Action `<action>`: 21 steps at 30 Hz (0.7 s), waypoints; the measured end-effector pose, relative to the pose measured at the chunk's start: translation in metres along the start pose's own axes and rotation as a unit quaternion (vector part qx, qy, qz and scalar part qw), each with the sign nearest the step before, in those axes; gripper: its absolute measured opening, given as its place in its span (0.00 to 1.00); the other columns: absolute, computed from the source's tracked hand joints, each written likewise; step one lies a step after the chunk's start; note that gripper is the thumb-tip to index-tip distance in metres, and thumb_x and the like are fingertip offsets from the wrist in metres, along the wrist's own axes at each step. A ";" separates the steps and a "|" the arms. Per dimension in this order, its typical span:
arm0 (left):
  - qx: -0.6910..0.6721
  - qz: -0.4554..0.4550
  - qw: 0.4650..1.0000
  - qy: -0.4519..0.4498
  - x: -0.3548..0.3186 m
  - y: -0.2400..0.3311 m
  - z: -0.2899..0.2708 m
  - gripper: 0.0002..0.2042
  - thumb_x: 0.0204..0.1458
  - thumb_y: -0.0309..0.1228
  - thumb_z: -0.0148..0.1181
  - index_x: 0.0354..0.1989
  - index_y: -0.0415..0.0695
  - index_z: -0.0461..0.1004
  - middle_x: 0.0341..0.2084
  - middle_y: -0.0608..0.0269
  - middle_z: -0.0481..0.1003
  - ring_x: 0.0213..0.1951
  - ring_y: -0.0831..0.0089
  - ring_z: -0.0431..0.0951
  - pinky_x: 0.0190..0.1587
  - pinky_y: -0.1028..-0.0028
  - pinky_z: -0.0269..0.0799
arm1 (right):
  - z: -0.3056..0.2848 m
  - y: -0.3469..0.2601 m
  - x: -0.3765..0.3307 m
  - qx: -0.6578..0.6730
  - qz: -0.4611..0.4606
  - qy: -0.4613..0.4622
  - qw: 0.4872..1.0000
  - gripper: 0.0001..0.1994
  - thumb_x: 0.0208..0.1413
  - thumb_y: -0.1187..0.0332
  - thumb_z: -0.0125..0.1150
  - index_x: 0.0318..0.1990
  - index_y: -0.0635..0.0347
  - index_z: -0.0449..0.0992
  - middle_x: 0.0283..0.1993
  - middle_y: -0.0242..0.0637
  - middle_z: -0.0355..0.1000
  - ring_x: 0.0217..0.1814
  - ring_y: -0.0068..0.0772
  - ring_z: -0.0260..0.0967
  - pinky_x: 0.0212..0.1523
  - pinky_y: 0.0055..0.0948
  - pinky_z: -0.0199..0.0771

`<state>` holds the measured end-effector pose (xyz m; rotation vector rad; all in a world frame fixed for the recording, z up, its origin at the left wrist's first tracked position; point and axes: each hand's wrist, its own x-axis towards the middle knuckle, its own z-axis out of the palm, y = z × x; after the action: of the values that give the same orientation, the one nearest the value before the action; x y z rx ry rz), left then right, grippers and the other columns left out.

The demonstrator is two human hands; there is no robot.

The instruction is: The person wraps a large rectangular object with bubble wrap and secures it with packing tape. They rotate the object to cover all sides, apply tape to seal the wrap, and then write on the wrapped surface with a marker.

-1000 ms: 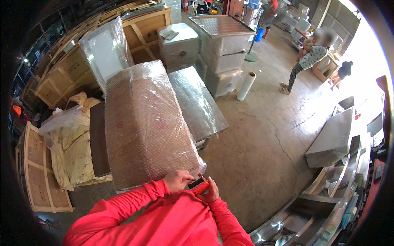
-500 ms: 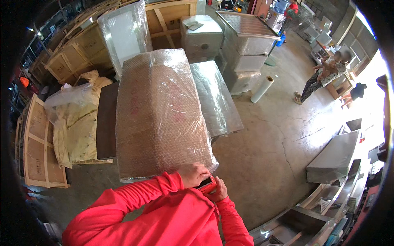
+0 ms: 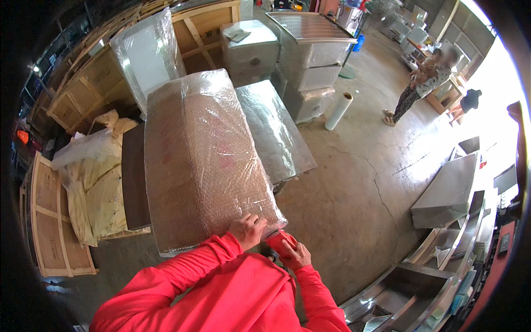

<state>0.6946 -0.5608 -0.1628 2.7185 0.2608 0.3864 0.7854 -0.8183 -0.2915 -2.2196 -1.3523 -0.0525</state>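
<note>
A large carton wrapped in bubble wrap takes up the middle, its near edge against my front. My left hand rests on the wrap by the near right corner, its fingers curled together; what they may pinch is too small to make out. Just right of it, my right hand grips a red tape dispenser, whose far end is at the carton's corner. The dispenser is partly covered by my fingers.
A silvery flat-topped piece stands right of the carton, with a dark panel on its left. Wooden crates and wrapped boxes stand around. A film roll is upright on the floor. Metal sinks lie right; people stand beyond.
My left hand has moved away from the dispenser onto the wrap. My right hand has turned the dispenser toward the carton's corner. The view has shifted slightly, moving the surroundings left.
</note>
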 end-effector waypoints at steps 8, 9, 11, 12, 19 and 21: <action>-0.021 0.008 1.000 -0.003 0.005 -0.007 -0.015 0.21 0.56 0.36 0.62 0.58 0.48 0.71 0.38 0.51 0.79 0.37 0.53 0.81 0.38 0.59 0.78 | -0.014 0.012 -0.017 -0.067 0.054 -0.063 0.994 0.45 0.38 0.55 0.74 0.69 0.21 0.62 0.50 0.40 0.70 0.44 0.45 0.73 0.44 0.43 0.79; -0.043 -0.011 0.999 -0.007 0.009 -0.004 -0.021 0.24 0.57 0.36 0.62 0.62 0.48 0.68 0.41 0.50 0.79 0.39 0.52 0.81 0.40 0.58 0.78 | -0.014 0.015 -0.019 -0.074 0.055 -0.070 0.993 0.45 0.38 0.55 0.73 0.69 0.21 0.62 0.50 0.40 0.70 0.44 0.45 0.73 0.44 0.43 0.79; -0.028 -0.024 0.998 -0.053 0.011 -0.004 -0.019 0.27 0.57 0.38 0.61 0.65 0.47 0.64 0.46 0.48 0.79 0.43 0.50 0.82 0.43 0.56 0.78 | -0.015 0.023 -0.013 -0.090 0.053 -0.086 0.991 0.45 0.38 0.56 0.73 0.69 0.21 0.62 0.50 0.40 0.70 0.44 0.45 0.73 0.44 0.43 0.78; -0.042 -0.021 0.998 -0.043 0.008 -0.006 -0.014 0.26 0.57 0.38 0.61 0.64 0.48 0.65 0.46 0.49 0.79 0.42 0.51 0.82 0.43 0.55 0.78 | -0.013 0.024 -0.007 -0.072 0.037 -0.048 0.996 0.45 0.38 0.57 0.73 0.69 0.21 0.62 0.49 0.40 0.70 0.44 0.46 0.73 0.45 0.43 0.79; 0.150 0.413 0.889 -0.126 -0.017 0.012 0.023 0.25 0.54 0.42 0.54 0.57 0.40 0.73 0.58 0.51 0.73 0.62 0.55 0.70 0.69 0.52 0.57 | 0.010 0.034 0.026 -0.070 0.020 -0.040 0.997 0.41 0.44 0.58 0.70 0.69 0.21 0.61 0.53 0.42 0.69 0.48 0.49 0.73 0.48 0.46 0.79; 0.334 0.392 0.845 -0.141 -0.024 -0.004 0.079 0.28 0.57 0.41 0.45 0.61 0.33 0.69 0.64 0.49 0.67 0.71 0.55 0.57 0.75 0.54 0.40 | 0.004 0.036 0.033 -0.058 0.008 -0.058 0.997 0.41 0.46 0.58 0.68 0.70 0.20 0.59 0.53 0.43 0.69 0.48 0.48 0.74 0.47 0.46 0.79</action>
<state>0.6953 -0.5892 -0.2399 3.3991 -1.0232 0.0857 0.8313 -0.8023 -0.3003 -2.3618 -1.4253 0.0044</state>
